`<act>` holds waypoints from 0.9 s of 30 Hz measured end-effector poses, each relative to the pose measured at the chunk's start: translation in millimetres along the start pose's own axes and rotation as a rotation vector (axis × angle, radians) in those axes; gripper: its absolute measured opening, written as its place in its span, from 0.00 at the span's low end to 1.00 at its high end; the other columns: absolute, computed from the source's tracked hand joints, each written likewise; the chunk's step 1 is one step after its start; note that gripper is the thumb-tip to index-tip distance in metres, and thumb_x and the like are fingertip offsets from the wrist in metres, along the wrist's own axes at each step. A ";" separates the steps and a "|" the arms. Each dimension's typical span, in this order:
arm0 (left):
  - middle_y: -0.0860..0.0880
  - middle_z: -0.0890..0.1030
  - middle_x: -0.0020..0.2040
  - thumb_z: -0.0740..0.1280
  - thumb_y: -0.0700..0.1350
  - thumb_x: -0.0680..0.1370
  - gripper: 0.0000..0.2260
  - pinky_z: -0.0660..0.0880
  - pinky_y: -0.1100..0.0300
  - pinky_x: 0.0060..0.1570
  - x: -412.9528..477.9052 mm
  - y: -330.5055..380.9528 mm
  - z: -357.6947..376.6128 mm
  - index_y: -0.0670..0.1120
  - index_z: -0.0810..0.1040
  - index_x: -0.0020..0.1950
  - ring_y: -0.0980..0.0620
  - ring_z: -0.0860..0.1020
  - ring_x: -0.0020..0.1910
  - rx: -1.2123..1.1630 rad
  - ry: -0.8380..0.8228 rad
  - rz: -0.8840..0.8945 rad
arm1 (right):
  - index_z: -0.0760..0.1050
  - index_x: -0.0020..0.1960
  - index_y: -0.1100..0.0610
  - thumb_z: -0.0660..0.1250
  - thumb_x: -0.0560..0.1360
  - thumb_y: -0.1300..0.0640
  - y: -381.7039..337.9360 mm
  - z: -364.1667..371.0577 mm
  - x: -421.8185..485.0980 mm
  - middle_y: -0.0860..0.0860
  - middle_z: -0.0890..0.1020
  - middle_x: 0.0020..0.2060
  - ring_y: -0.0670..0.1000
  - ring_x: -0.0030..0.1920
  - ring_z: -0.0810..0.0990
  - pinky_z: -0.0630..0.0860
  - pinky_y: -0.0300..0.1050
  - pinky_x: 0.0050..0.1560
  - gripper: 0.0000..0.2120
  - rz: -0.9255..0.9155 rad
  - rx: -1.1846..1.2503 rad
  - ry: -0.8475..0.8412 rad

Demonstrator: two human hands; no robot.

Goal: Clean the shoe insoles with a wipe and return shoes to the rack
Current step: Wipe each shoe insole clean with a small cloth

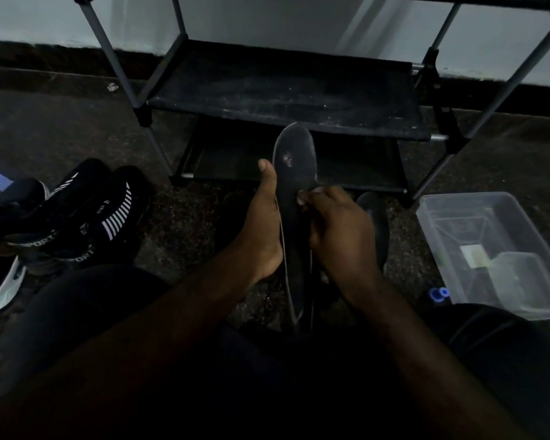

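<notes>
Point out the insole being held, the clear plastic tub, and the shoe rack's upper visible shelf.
insole (294,160): head view, on its dusty toe end.
clear plastic tub (458,198): head view, on its far rim.
shoe rack shelf (283,87): head view, on its bare dusty surface.

A dark insole (294,173) stands upright, toe up, scuffed pale near the toe. Black striped shoes (86,217) lie on the floor, left of the bare black rack (286,90).

Rack (286,100) ahead; shoes (77,217) left; tub (489,249) right, contents unclear.
</notes>
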State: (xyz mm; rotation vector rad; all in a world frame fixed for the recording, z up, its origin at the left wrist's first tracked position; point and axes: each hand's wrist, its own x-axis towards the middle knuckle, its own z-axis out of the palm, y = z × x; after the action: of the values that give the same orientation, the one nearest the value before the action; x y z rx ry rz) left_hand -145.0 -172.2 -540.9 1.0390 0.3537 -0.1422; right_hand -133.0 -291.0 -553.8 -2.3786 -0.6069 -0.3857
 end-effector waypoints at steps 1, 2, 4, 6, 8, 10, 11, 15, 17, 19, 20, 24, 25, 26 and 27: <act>0.44 0.83 0.48 0.46 0.68 0.79 0.34 0.77 0.55 0.53 0.1 0.2 0.6 0.42 0.79 0.59 0.48 0.82 0.49 0.002 -0.013 -0.009 | 0.81 0.57 0.55 0.63 0.76 0.60 2.8 -0.3 2.0 0.52 0.81 0.50 0.56 0.44 0.82 0.80 0.54 0.39 0.13 0.031 -0.015 0.006; 0.44 0.83 0.46 0.48 0.67 0.79 0.33 0.77 0.56 0.51 -0.1 0.1 0.9 0.43 0.79 0.57 0.49 0.82 0.47 0.005 -0.010 -0.006 | 0.81 0.56 0.56 0.63 0.76 0.61 1.0 0.8 1.6 0.52 0.80 0.50 0.56 0.44 0.82 0.80 0.54 0.40 0.12 0.037 -0.001 0.001; 0.42 0.84 0.49 0.54 0.66 0.78 0.30 0.77 0.54 0.56 -0.3 0.4 0.0 0.42 0.80 0.57 0.46 0.82 0.51 0.011 0.026 0.017 | 0.81 0.56 0.58 0.65 0.75 0.64 -11.7 4.6 -4.4 0.53 0.80 0.49 0.54 0.44 0.81 0.80 0.54 0.42 0.11 -0.014 0.089 -0.042; 0.38 0.83 0.55 0.58 0.66 0.76 0.31 0.74 0.50 0.63 -1.6 1.6 -0.5 0.41 0.79 0.60 0.43 0.81 0.57 0.011 0.067 0.003 | 0.81 0.56 0.59 0.66 0.75 0.64 -19.9 5.2 -10.9 0.53 0.80 0.49 0.54 0.44 0.81 0.80 0.54 0.41 0.12 -0.088 0.135 -0.101; 0.39 0.83 0.55 0.55 0.66 0.78 0.31 0.75 0.50 0.62 -0.3 1.2 -1.7 0.40 0.79 0.60 0.44 0.81 0.56 0.002 0.078 -0.009 | 0.81 0.56 0.57 0.65 0.76 0.63 -13.2 2.6 -7.1 0.53 0.80 0.49 0.54 0.43 0.81 0.80 0.53 0.39 0.11 -0.087 0.070 -0.094; 0.42 0.84 0.50 0.51 0.65 0.80 0.30 0.77 0.54 0.55 1.1 0.4 -1.7 0.41 0.80 0.57 0.47 0.83 0.51 -0.001 0.069 -0.016 | 0.81 0.53 0.57 0.64 0.77 0.61 0.2 -0.1 1.9 0.53 0.79 0.47 0.56 0.41 0.81 0.78 0.51 0.37 0.08 0.027 -0.020 -0.033; 0.43 0.85 0.49 0.50 0.64 0.80 0.30 0.78 0.55 0.52 1.1 -0.4 -0.4 0.42 0.80 0.56 0.48 0.83 0.49 0.004 0.063 -0.019 | 0.81 0.51 0.58 0.65 0.78 0.60 3.9 -0.6 4.5 0.54 0.78 0.45 0.56 0.39 0.80 0.77 0.49 0.36 0.07 0.073 -0.042 -0.006; 0.42 0.85 0.49 0.51 0.64 0.81 0.29 0.77 0.55 0.54 1.3 -5.3 -0.1 0.42 0.81 0.54 0.47 0.83 0.50 0.029 0.114 0.010 | 0.82 0.54 0.59 0.66 0.77 0.62 -10.9 4.7 -7.4 0.54 0.79 0.46 0.53 0.42 0.80 0.79 0.51 0.40 0.09 -0.012 0.117 -0.073; 0.41 0.84 0.51 0.51 0.65 0.80 0.31 0.76 0.54 0.55 1.0 -5.2 -1.3 0.41 0.80 0.56 0.45 0.83 0.53 0.031 0.124 0.004 | 0.81 0.56 0.58 0.65 0.76 0.62 -10.7 4.6 -9.4 0.54 0.79 0.47 0.53 0.44 0.80 0.80 0.53 0.42 0.11 -0.044 0.123 -0.105; 0.42 0.84 0.51 0.51 0.65 0.80 0.30 0.77 0.55 0.54 0.9 -3.6 -0.8 0.42 0.80 0.57 0.47 0.83 0.51 0.024 0.100 -0.012 | 0.81 0.54 0.57 0.65 0.77 0.60 1.3 4.5 -1.2 0.54 0.79 0.46 0.54 0.43 0.80 0.79 0.54 0.41 0.09 0.032 0.070 -0.042; 0.43 0.84 0.50 0.51 0.64 0.80 0.29 0.77 0.55 0.53 1.1 -3.2 -0.4 0.43 0.79 0.58 0.48 0.83 0.51 0.028 0.082 -0.015 | 0.82 0.53 0.57 0.65 0.78 0.59 7.4 3.6 3.6 0.54 0.79 0.45 0.54 0.41 0.80 0.79 0.54 0.40 0.08 0.081 0.049 0.005; 0.44 0.85 0.51 0.51 0.64 0.80 0.29 0.76 0.55 0.56 1.4 -6.8 0.9 0.43 0.80 0.58 0.49 0.83 0.52 0.025 0.091 -0.004 | 0.82 0.50 0.60 0.65 0.78 0.61 -4.7 8.5 -1.8 0.54 0.79 0.44 0.52 0.40 0.78 0.78 0.52 0.40 0.07 0.063 0.100 0.037; 0.43 0.84 0.53 0.51 0.64 0.80 0.30 0.75 0.54 0.59 1.4 -8.0 0.3 0.42 0.80 0.59 0.48 0.82 0.54 0.030 0.101 0.005 | 0.82 0.51 0.60 0.65 0.77 0.62 -13.1 10.3 -7.6 0.54 0.79 0.45 0.51 0.41 0.78 0.78 0.51 0.40 0.07 0.026 0.133 0.009; 0.42 0.84 0.54 0.51 0.65 0.80 0.31 0.74 0.53 0.61 1.4 -9.0 -0.4 0.41 0.79 0.59 0.47 0.82 0.56 0.036 0.113 0.012 | 0.82 0.53 0.60 0.65 0.77 0.63 -17.5 11.5 -11.6 0.54 0.79 0.46 0.51 0.42 0.79 0.79 0.51 0.40 0.08 -0.003 0.158 -0.014; 0.41 0.84 0.54 0.50 0.65 0.80 0.31 0.74 0.52 0.62 1.3 -8.8 -1.1 0.41 0.79 0.59 0.46 0.82 0.57 0.037 0.123 0.018 | 0.82 0.54 0.59 0.65 0.77 0.63 -16.5 11.4 -11.3 0.53 0.80 0.46 0.51 0.43 0.79 0.79 0.52 0.40 0.09 -0.017 0.165 -0.023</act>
State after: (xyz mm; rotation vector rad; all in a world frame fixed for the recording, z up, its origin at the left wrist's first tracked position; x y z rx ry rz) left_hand -146.6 -175.6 -549.0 1.0898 0.4550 -0.0690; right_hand -149.7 -275.9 -558.4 -2.2239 -0.6450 -0.3036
